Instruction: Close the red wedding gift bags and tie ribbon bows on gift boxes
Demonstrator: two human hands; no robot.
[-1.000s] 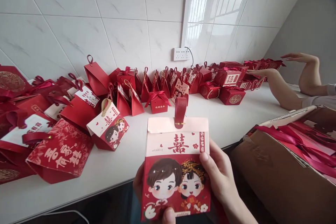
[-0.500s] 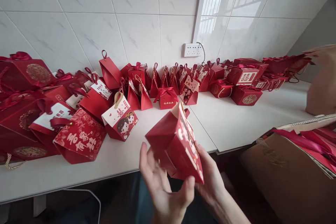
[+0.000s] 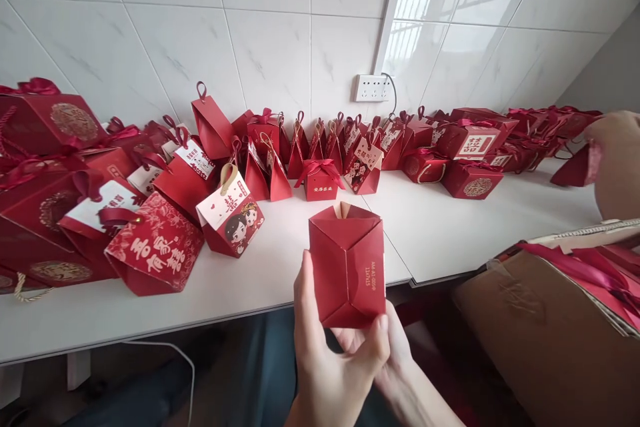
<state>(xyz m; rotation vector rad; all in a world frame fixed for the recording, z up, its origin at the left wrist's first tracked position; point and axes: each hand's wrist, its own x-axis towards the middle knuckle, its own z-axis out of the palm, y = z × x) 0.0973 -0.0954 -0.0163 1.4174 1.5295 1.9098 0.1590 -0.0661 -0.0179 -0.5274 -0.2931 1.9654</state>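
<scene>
I hold a red paper gift box (image 3: 347, 265) in front of me, above the near edge of the white counter (image 3: 440, 227). Its plain red folded underside faces me, with small gold print on one flap. My left hand (image 3: 327, 353) grips it from the left and below, thumb on the bottom edge. My right hand (image 3: 395, 353) supports it from behind and beneath, mostly hidden by the box. Both hands are closed on it.
Several red wedding gift boxes and bags (image 3: 230, 213) crowd the counter's left side and back wall. An open cardboard carton (image 3: 540, 320) of flat red boxes with ribbons stands at the right. Another person's hand (image 3: 617, 160) holds a red piece at the far right. A wall socket (image 3: 373, 88) sits on the tiles.
I have turned the box round from its cartoon-printed front to its plain red underside. The view has swung left. The other person's arm has pulled back from the boxes at the right.
</scene>
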